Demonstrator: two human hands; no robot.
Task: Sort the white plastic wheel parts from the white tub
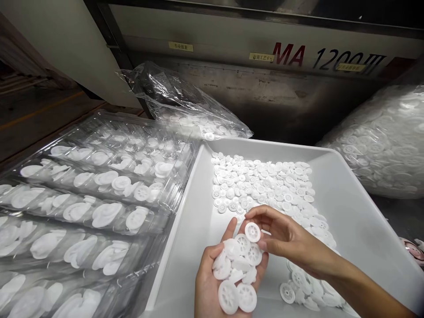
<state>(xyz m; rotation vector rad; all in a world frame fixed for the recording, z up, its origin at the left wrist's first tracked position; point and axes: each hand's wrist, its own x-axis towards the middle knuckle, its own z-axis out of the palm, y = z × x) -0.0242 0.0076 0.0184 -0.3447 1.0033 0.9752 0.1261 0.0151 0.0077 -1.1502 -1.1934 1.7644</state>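
Observation:
My left hand (212, 287) is cupped palm up over the near part of a white bin (195, 221), holding a stack of several white plastic wheels (236, 271). My right hand (285, 236) reaches in from the right and pinches one white wheel (252, 232) just above that stack. More loose white wheels (265, 185) lie spread over the bin floor beyond and under my right forearm.
Clear plastic blister trays (99, 207) with rows of white wheels in their slots lie to the left of the bin. A clear bag of wheels (192, 110) sits behind, and a larger one (380, 141) at right. A machine panel marked "MA 1200" (298, 55) stands at the back.

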